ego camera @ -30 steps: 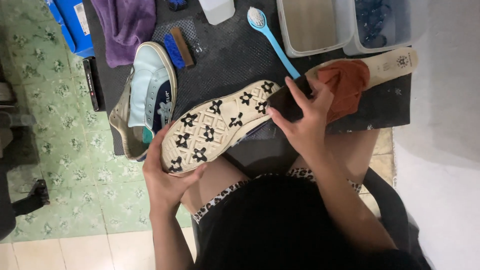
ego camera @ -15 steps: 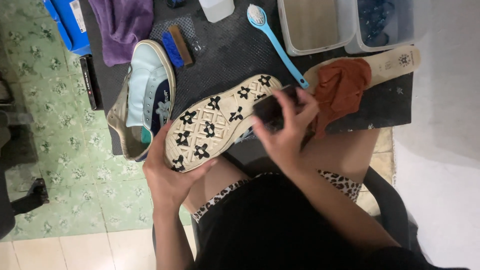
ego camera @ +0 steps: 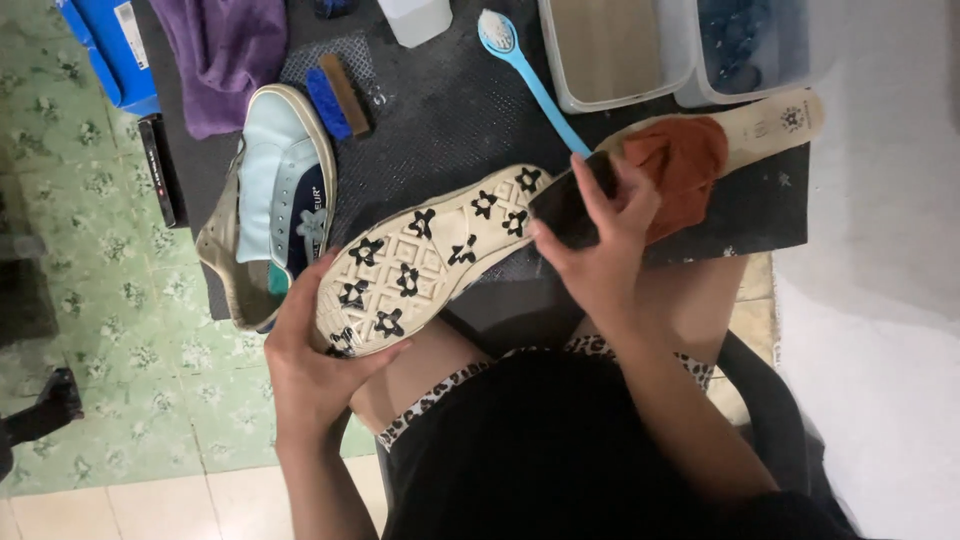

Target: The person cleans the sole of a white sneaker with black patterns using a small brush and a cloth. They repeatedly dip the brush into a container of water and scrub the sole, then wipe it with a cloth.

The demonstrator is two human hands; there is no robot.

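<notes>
A black mat point(ego camera: 440, 120) covers the floor in front of the seated person, likely to catch dirt. Two clear plastic tubs point(ego camera: 620, 50) sit at its far edge. A purple cloth point(ego camera: 225, 55) lies at the far left corner. A second sneaker point(ego camera: 270, 210), pale blue and white, rests on its side at the mat's left edge.

The sneaker being cleaned point(ego camera: 425, 262) lies over the person's lap at the near edge of the mat, sole up so the star pattern can be reached. The left hand point(ego camera: 315, 365) grips its heel, fingers curled around it to keep it steady. The right hand point(ego camera: 600, 250) holds a dark brush point(ego camera: 565, 205) against the toe end, fingers wrapped over its back. An orange rag point(ego camera: 685, 170) lies on an insole point(ego camera: 770, 125) just beside that hand. A blue brush with a long handle point(ego camera: 530, 75) and a small brush point(ego camera: 335, 95) wait nearby.
</notes>
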